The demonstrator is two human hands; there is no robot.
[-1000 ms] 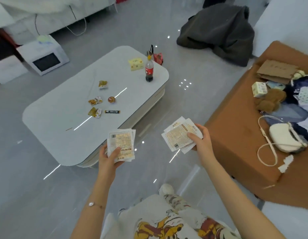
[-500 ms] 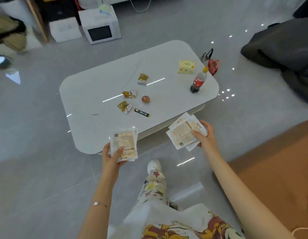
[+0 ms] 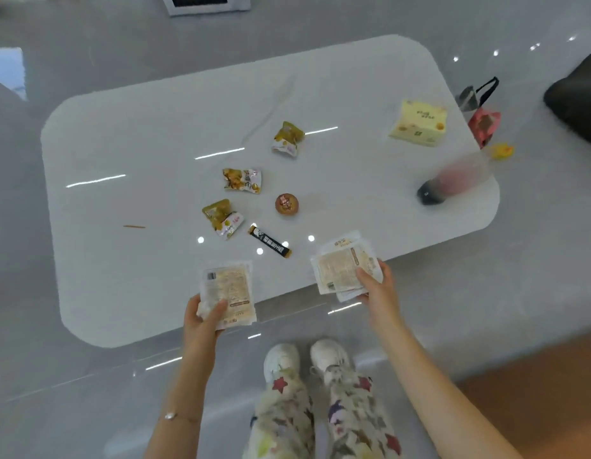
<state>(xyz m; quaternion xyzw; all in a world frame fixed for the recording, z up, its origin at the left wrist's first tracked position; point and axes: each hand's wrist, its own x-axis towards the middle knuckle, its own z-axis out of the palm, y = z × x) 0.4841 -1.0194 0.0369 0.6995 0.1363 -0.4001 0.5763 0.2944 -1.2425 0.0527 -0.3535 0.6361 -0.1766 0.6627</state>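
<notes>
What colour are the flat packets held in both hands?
The packets are white with pale tan printed panels, clearest in the head view.

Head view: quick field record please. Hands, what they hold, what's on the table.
left hand: grips the left stack of flat white packets, thumb on top
right hand: grips the right stack, packets fanned
position: both stacks over the near edge of the white table
loose snacks: three yellow wrappers, round brown sweet, black stick sachet
far right: yellow box, bottle (blurred)
</notes>
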